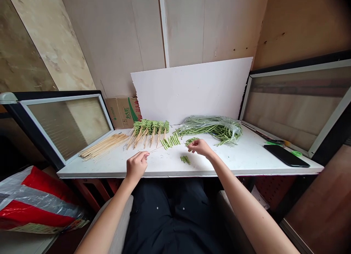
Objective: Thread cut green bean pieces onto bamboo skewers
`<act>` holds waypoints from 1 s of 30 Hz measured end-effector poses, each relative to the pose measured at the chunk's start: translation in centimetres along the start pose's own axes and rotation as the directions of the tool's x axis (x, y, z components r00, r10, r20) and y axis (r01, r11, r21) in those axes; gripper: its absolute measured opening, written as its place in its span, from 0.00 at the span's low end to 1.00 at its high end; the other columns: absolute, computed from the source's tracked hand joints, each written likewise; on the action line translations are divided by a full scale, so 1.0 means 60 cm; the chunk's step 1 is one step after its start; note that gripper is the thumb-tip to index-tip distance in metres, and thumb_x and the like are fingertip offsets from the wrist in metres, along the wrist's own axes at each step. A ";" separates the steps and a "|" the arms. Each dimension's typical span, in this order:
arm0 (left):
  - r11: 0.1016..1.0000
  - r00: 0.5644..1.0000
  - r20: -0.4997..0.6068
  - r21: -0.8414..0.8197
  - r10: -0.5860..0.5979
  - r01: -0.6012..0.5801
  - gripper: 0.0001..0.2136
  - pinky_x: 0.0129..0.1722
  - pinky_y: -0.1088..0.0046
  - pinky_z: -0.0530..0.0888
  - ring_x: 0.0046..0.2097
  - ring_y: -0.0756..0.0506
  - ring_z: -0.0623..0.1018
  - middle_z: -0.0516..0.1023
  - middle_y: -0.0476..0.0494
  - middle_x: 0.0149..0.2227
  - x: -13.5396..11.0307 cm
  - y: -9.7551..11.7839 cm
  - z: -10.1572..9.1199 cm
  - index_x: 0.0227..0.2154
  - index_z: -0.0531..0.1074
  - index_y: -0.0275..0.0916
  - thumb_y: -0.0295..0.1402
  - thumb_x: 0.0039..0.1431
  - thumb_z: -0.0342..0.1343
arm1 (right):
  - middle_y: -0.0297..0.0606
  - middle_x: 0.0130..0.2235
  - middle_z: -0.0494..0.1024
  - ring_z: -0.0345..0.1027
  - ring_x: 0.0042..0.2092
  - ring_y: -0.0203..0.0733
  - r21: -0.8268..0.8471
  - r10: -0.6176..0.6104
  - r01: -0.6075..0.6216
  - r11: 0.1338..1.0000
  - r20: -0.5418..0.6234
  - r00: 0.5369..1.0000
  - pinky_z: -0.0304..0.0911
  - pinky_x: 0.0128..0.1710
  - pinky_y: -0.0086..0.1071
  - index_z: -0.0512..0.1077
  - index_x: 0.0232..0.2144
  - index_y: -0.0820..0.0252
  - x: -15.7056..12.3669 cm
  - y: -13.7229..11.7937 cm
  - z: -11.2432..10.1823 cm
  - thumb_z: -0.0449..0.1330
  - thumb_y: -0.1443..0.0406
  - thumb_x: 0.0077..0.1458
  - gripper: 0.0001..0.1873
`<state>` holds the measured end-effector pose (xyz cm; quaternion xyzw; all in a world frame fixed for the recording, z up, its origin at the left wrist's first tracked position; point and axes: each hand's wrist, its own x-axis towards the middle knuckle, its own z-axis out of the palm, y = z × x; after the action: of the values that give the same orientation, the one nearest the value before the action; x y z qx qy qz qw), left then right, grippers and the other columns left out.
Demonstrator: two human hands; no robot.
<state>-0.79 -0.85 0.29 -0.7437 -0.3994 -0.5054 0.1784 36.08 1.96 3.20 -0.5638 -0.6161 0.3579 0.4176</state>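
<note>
My left hand [136,165] is closed around the lower end of a thin wooden skewer [155,149]. Several cut green bean pieces [170,141] are threaded side by side across its far end, a little above the table. My right hand [201,147] is to the right, at a small pile of cut bean pieces [191,140], its fingertips pinched on a bean piece that is mostly hidden. Closer to the table's front edge lies a short row of bean pieces [185,159], touched by neither hand.
Behind my left hand are stacked bean skewers [150,129], with bare skewers [105,145] to their left. A plastic bag of long beans [212,127] lies at the back right. A black phone [286,156] rests near the table's right end. Framed panels flank the white table [233,162].
</note>
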 end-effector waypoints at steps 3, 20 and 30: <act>1.000 1.000 -0.004 -0.006 0.001 -0.001 0.21 0.34 0.75 0.77 0.34 0.46 0.86 0.86 0.48 0.33 0.001 0.001 -0.001 0.35 0.80 0.40 0.14 0.50 0.46 | 0.42 0.35 0.84 0.73 0.35 0.43 0.206 -0.038 0.044 0.978 -0.032 0.999 0.59 0.27 0.30 0.80 0.36 0.58 0.004 -0.002 -0.001 0.78 0.51 0.42 0.23; 1.000 1.000 -0.017 -0.003 0.008 -0.008 0.20 0.34 0.75 0.78 0.33 0.46 0.85 0.86 0.48 0.33 0.004 0.013 -0.003 0.35 0.80 0.40 0.14 0.50 0.47 | 0.39 0.42 0.78 0.67 0.42 0.40 0.666 -0.343 0.151 0.731 0.167 0.924 0.61 0.41 0.34 0.76 0.32 0.55 -0.030 -0.070 0.025 0.70 0.48 0.59 0.19; 1.000 0.999 -0.027 -0.020 0.016 -0.017 0.21 0.33 0.75 0.77 0.32 0.46 0.85 0.85 0.48 0.32 0.003 0.012 -0.002 0.34 0.80 0.41 0.14 0.50 0.47 | 0.36 0.42 0.77 0.66 0.41 0.38 0.758 -0.345 0.108 0.644 0.161 0.925 0.63 0.45 0.35 0.79 0.35 0.54 -0.031 -0.074 0.039 0.72 0.52 0.58 0.14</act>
<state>-0.26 -1.30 0.63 -0.7419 -0.3858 -0.5179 0.1806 32.22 -0.30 6.12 -0.2055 -0.5399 0.5983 0.5553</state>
